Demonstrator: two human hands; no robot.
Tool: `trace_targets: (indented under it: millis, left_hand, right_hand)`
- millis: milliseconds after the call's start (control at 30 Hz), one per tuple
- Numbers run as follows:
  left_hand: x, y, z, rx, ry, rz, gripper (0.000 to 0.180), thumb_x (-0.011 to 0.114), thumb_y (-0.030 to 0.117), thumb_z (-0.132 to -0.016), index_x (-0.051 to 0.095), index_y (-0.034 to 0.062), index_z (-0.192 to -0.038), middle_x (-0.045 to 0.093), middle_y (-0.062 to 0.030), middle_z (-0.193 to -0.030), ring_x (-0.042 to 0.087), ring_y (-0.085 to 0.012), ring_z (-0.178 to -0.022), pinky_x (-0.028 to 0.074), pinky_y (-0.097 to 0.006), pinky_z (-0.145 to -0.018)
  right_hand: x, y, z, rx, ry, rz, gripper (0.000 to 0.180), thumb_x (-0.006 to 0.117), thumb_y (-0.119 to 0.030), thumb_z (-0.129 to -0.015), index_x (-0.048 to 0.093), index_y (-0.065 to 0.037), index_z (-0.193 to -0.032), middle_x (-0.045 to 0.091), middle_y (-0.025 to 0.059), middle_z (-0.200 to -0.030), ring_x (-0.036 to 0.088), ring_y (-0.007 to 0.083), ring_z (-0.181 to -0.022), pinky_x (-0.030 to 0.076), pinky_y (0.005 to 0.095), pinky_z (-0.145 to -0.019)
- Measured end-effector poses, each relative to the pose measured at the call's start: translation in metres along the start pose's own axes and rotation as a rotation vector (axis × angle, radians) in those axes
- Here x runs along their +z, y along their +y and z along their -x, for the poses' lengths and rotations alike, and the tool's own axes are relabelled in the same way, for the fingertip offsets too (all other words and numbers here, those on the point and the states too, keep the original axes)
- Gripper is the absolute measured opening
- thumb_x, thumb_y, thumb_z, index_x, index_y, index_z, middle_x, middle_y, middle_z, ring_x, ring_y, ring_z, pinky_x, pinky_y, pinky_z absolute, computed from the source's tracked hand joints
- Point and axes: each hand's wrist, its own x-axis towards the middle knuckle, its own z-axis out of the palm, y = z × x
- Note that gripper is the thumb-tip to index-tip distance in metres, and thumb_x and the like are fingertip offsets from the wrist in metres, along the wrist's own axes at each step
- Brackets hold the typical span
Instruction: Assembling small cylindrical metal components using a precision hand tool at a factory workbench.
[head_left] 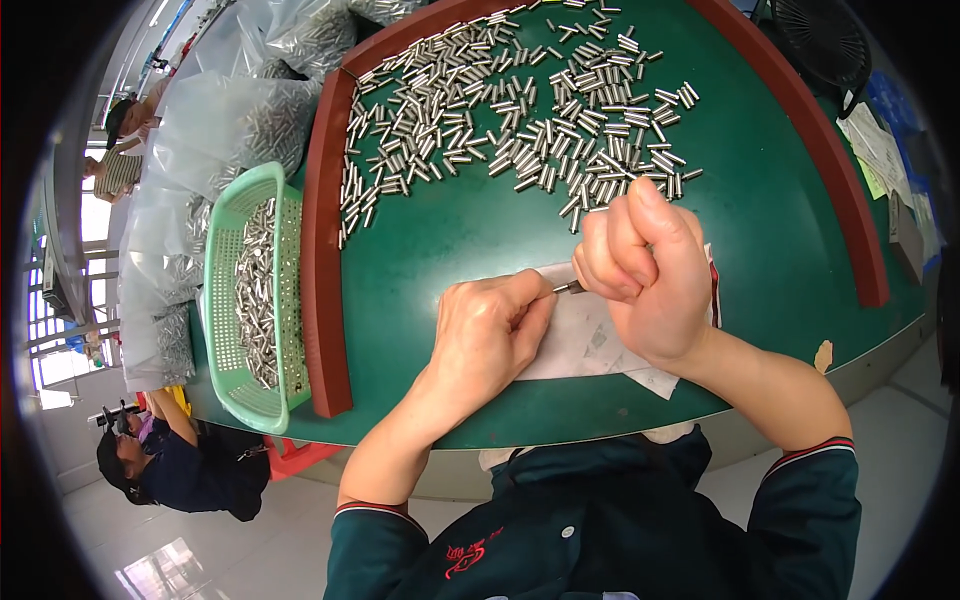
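Note:
My left hand (487, 325) is pinched closed on a small metal pin (568, 287) that sticks out from its fingertips to the right. The pin's darker far end meets the lower edge of my right hand (648, 270), which is curled into a fist with its thumb up. Whatever the fist may hold is hidden by its fingers. Under both hands lies a whitish cloth (575, 345) with grey smudges. Beyond them, a wide spread of loose short metal pins (430, 110) covers the far part of the green table (440, 225).
Red-brown raised edging (325, 260) borders the table. Left of it stands a green perforated basket (282, 385) of metal pins, beside clear plastic bags (190, 125) of metal parts. At far right are a black fan (820, 45) and papers (875, 145). Other people (195, 465) are at the left.

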Motion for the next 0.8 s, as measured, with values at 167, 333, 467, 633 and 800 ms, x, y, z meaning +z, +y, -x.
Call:
trace_targets:
  millis: [167,333,467,633,800]
  left_hand:
    - [-0.001,-0.003,-0.001,-0.002,-0.018,0.024,0.005,0.059,-0.002,-0.069,0.055,-0.0005,-0.066,0.045,-0.0099,-0.049,0.041,-0.0205,-0.042,0.034,-0.030,-0.041]
    - [-0.003,-0.001,0.002,-0.006,0.030,0.045,0.002,0.060,-0.001,-0.070,0.058,-0.0008,-0.069,0.041,-0.0058,-0.046,0.037,-0.0103,-0.041,0.031,-0.024,-0.041]
    - [-0.017,-0.005,-0.004,-0.334,-0.003,0.628,0.004,0.058,0.003,-0.075,0.055,0.0036,-0.072,0.048,0.0040,-0.062,0.041,-0.0028,-0.056,0.033,-0.020,-0.048]
    - [-0.028,-0.038,-0.007,-0.486,-0.059,1.744,0.006,0.055,0.008,-0.076,0.050,0.0051,-0.076,0.051,-0.0071,-0.074,0.038,-0.0096,-0.058,0.033,-0.021,-0.055]
    - [-0.028,-0.040,-0.014,-0.507,0.061,1.716,0.003,0.053,0.006,-0.077,0.052,0.0041,-0.079,0.050,-0.0060,-0.073,0.039,-0.0095,-0.058,0.034,-0.022,-0.055]
  right_hand:
    - [0.009,-0.001,-0.001,-0.027,-0.022,0.111,0.046,0.028,-0.024,-0.092,0.025,-0.011,-0.047,0.027,0.0003,-0.043,0.019,0.0083,-0.040,0.020,0.0233,-0.039]
    - [0.006,0.002,0.000,0.007,0.021,0.042,0.046,0.029,-0.025,-0.091,0.025,-0.011,-0.048,0.027,0.0002,-0.042,0.018,0.0083,-0.039,0.019,0.0232,-0.039]
    - [-0.001,0.000,0.001,0.029,0.024,-0.011,0.044,0.030,-0.023,-0.091,0.025,-0.011,-0.049,0.027,-0.0001,-0.043,0.020,0.0083,-0.040,0.019,0.0237,-0.039]
    - [-0.002,0.001,-0.001,0.053,0.005,-0.069,0.044,0.032,-0.021,-0.090,0.025,-0.010,-0.048,0.026,-0.0004,-0.043,0.021,0.0078,-0.041,0.019,0.0231,-0.039]
    - [0.000,-0.003,-0.002,0.047,0.008,-0.037,0.044,0.032,-0.022,-0.090,0.025,-0.011,-0.048,0.025,-0.0007,-0.043,0.021,0.0077,-0.041,0.019,0.0229,-0.038]
